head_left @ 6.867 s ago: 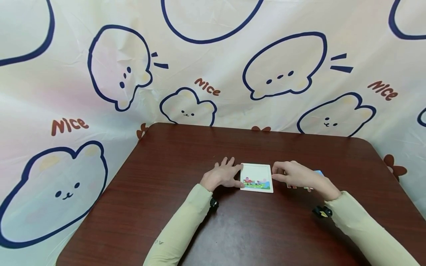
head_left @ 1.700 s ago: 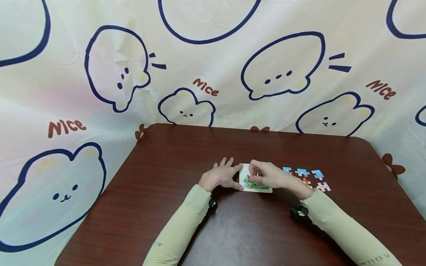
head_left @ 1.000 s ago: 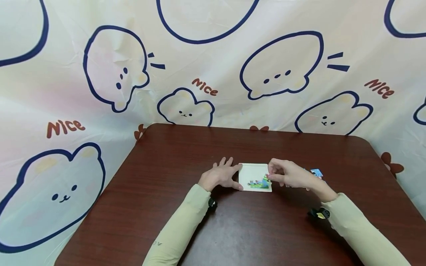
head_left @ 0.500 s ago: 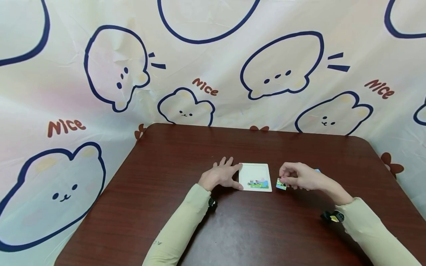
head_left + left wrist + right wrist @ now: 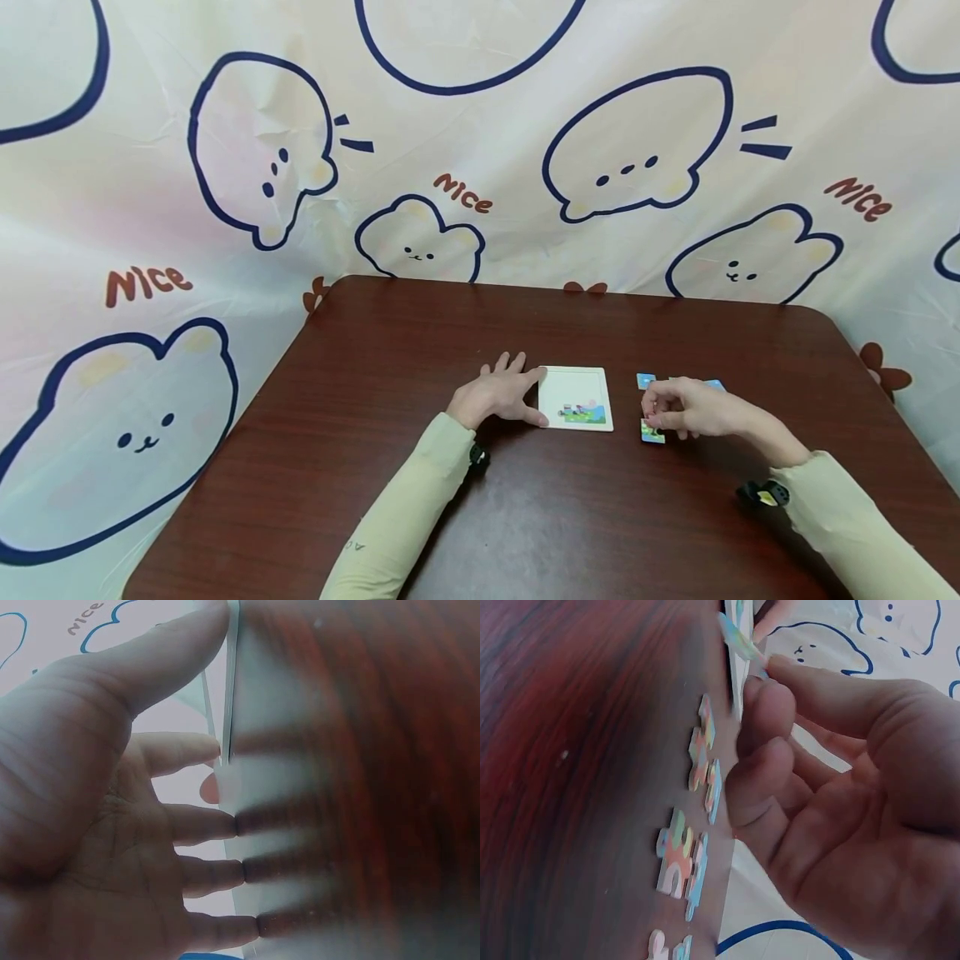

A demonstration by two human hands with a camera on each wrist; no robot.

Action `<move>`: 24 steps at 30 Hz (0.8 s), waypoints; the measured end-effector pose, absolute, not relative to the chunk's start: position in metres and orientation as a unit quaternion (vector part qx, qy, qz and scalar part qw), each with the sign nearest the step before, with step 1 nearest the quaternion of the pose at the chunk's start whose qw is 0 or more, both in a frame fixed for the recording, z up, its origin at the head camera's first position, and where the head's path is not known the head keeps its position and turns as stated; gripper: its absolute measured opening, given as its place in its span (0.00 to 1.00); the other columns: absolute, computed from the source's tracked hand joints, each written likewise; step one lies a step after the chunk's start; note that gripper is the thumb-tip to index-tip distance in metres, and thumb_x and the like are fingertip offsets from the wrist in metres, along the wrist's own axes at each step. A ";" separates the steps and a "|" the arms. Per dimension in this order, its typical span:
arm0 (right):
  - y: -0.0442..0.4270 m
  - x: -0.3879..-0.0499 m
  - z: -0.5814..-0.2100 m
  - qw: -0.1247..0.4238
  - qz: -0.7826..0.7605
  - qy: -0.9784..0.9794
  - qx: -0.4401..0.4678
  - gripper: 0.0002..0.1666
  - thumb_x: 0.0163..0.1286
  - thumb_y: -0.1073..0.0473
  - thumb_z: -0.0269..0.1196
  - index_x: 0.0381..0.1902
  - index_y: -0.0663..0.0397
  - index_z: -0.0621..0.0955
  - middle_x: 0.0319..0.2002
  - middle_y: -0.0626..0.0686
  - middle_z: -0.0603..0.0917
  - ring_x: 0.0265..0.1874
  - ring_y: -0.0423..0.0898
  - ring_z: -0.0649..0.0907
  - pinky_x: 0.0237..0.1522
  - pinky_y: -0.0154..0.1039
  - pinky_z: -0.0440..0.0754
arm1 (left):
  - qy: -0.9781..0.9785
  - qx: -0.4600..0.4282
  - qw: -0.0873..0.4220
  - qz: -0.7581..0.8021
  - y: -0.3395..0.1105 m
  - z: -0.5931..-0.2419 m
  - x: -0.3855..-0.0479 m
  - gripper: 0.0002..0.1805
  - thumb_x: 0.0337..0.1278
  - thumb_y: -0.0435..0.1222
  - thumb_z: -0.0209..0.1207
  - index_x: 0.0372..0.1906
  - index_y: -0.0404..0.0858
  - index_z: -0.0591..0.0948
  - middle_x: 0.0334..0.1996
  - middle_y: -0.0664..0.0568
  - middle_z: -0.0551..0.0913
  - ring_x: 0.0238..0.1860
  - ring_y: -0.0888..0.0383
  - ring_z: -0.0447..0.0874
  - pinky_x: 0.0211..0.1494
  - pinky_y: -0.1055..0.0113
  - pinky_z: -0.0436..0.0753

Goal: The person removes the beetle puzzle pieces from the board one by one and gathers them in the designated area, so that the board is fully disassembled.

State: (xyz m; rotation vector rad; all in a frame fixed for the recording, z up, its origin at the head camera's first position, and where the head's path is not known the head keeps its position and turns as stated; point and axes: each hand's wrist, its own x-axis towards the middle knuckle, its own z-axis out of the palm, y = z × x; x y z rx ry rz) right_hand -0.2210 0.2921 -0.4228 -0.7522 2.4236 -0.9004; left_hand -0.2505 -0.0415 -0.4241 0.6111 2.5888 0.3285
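My left hand (image 5: 495,396) lies palm down with straight, spread fingers, thumb and index finger touching the left edge of a white puzzle tray (image 5: 573,385). In the left wrist view, that tray (image 5: 231,682) is seen edge-on. Joined puzzle pieces (image 5: 587,414) with a green and blue picture sit along the tray's bottom; its lower left corner is bare. To the right of the tray, my right hand (image 5: 693,407) pinches a green-and-yellow puzzle piece (image 5: 652,431) between thumb and fingers. The right wrist view has this piece (image 5: 739,639) held tilted near the fingertips.
Loose pieces lie under and behind my right hand, including a blue piece (image 5: 645,381) and another blue piece (image 5: 715,384). Several more, such as an orange-and-pink piece (image 5: 676,855), show in the right wrist view. A printed cloth (image 5: 510,142) hangs behind the brown table (image 5: 420,350).
My right hand has carried the pinched piece from over the tray rightward to the loose pieces. The tray's lower left, covered by picture several seconds ago, is now bare. My left hand stays put.
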 end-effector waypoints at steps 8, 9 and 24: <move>0.298 -0.218 -0.422 0.258 -0.308 0.876 -0.267 0.06 0.71 0.54 0.62 0.39 0.48 0.78 0.25 0.49 0.77 0.16 0.41 0.76 0.15 0.35 0.75 | 0.939 0.224 0.231 0.119 -0.042 -0.423 -0.250 0.49 0.56 0.61 0.62 0.79 0.56 0.52 0.80 0.45 0.41 0.80 0.42 0.33 0.78 0.40 0.45; 0.298 -0.218 -0.423 0.259 -0.309 0.876 -0.266 0.06 0.70 0.54 0.62 0.39 0.49 0.78 0.24 0.49 0.77 0.16 0.41 0.76 0.15 0.35 0.75 | 0.939 0.224 0.231 0.119 -0.042 -0.423 -0.250 0.49 0.56 0.61 0.62 0.79 0.56 0.52 0.80 0.45 0.40 0.80 0.42 0.33 0.78 0.40 0.45; 0.298 -0.216 -0.422 0.278 -0.299 0.878 -0.248 0.10 0.69 0.53 0.64 0.38 0.52 0.77 0.23 0.51 0.79 0.17 0.43 0.77 0.17 0.38 0.77 | 0.941 0.223 0.228 0.118 -0.042 -0.422 -0.249 0.49 0.55 0.61 0.62 0.78 0.56 0.52 0.80 0.45 0.41 0.80 0.43 0.34 0.78 0.41 0.46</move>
